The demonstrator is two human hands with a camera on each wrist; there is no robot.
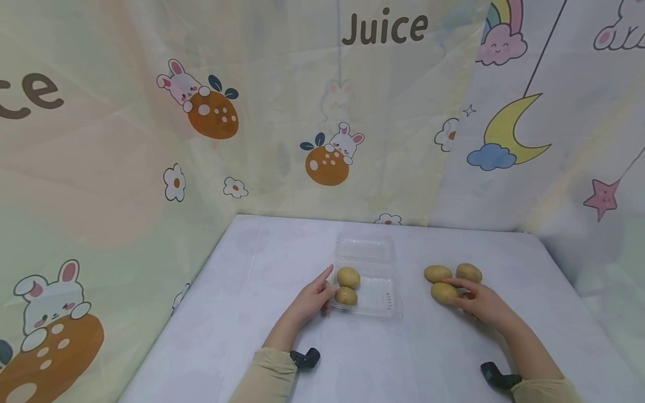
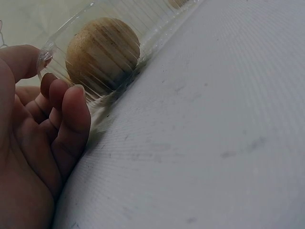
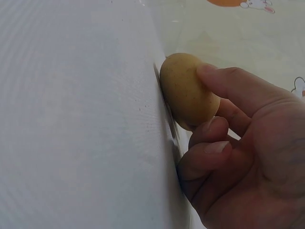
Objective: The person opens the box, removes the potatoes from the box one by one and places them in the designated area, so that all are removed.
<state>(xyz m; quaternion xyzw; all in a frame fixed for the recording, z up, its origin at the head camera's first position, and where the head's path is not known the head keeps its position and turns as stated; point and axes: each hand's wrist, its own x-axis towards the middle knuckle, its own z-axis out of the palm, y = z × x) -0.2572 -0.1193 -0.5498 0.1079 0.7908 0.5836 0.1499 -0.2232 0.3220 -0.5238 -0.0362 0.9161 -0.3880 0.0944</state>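
A clear plastic clamshell box (image 1: pixel 373 291) lies with its lid (image 1: pixel 365 247) folded back on the table. Along its left side sit two potatoes, a rear one (image 1: pixel 348 277) and a front one (image 1: pixel 346 296). My left hand (image 1: pixel 314 296) holds the box's left edge, its thumb at the rim and the other fingers curled against the wall (image 2: pixel 102 57). To the right of the box, my right hand (image 1: pixel 478 302) pinches a potato (image 1: pixel 444 293) between thumb and fingers; in the right wrist view this potato (image 3: pixel 188 90) is at or close to the table surface.
Two more potatoes, one at the left (image 1: pixel 437 273) and one at the right (image 1: pixel 469 272), lie just behind the right hand. A white cloth covers the table (image 1: pixel 242 268). Printed fabric walls (image 1: pixel 282 112) rise behind it and at both sides.
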